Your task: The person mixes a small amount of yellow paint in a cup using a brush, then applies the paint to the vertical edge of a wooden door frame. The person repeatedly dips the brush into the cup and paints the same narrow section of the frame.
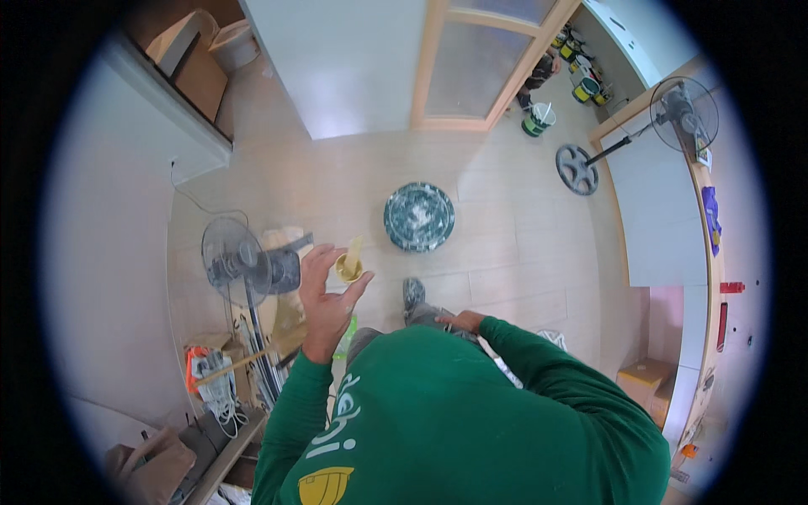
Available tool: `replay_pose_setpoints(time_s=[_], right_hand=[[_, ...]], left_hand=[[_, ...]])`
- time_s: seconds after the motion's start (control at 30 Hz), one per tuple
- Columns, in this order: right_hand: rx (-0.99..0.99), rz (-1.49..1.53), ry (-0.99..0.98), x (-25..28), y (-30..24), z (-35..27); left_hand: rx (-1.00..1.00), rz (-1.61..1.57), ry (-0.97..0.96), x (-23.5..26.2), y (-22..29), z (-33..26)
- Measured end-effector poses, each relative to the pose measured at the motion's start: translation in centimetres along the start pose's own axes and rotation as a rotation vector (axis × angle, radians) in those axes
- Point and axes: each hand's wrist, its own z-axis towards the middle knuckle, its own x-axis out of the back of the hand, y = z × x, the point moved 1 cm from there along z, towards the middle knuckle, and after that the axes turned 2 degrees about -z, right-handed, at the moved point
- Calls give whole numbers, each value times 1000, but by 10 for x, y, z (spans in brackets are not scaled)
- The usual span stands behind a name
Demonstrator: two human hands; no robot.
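My left hand (324,295) is raised in front of me, left of the middle. Its thumb and fingers are closed around a small pale-yellow cup (348,269). A flat pale-yellow stick (355,249) stands up out of the cup, leaning on its rim. My right hand (462,321) is low against my grey trousers, near the hip. Its fingers are bent together there, and whatever they grip is too small to make out. A green, white-smeared round bucket top (419,217) is on the floor ahead, apart from both hands.
A standing fan (237,261) is close on my left, beside long tools and an orange-and-grey device (206,374). Another fan (683,114) stands far right by white cabinets (656,210). Beyond the glazed door (475,67), a person (543,71) is near several buckets (537,120).
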Motion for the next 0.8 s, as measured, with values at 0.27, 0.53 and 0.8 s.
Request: replay_pose_setpoints(time_s=[0.27, 0.53, 0.8], right_hand=[[-215, 307, -222, 55, -24, 52], [-102, -36, -70, 123, -93, 46], [-179, -232, 371, 147, -253, 9]], left_hand=[[-44, 8, -83, -2, -56, 150], [-288, -153, -218, -9, -155, 309], [-336, -224, -325, 16, -201, 430]])
